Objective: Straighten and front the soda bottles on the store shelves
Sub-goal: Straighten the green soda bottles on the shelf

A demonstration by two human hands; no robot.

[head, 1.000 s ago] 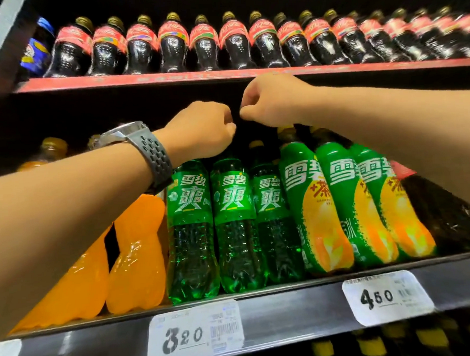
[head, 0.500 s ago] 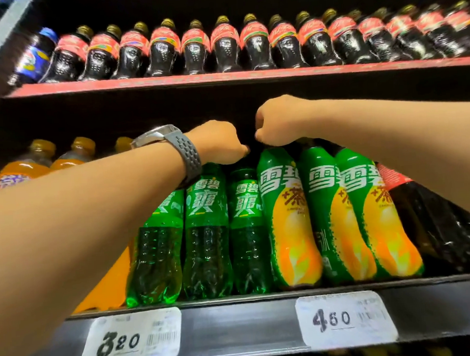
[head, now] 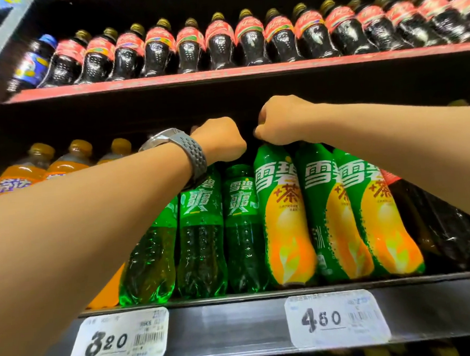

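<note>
A white price tag (head: 118,339) reading 3.20 is stuck on the front lip of the lower shelf, toward its left end, its barcode printed beside the handwritten digits. A second white price tag (head: 336,319) reading 4.50 sits on the same lip further right, well apart from the first. A grey wristwatch (head: 181,149) with a perforated strap shows above that lip, its metal case facing up and left. A grey upright post (head: 1,46) slants across the top left corner.
</note>
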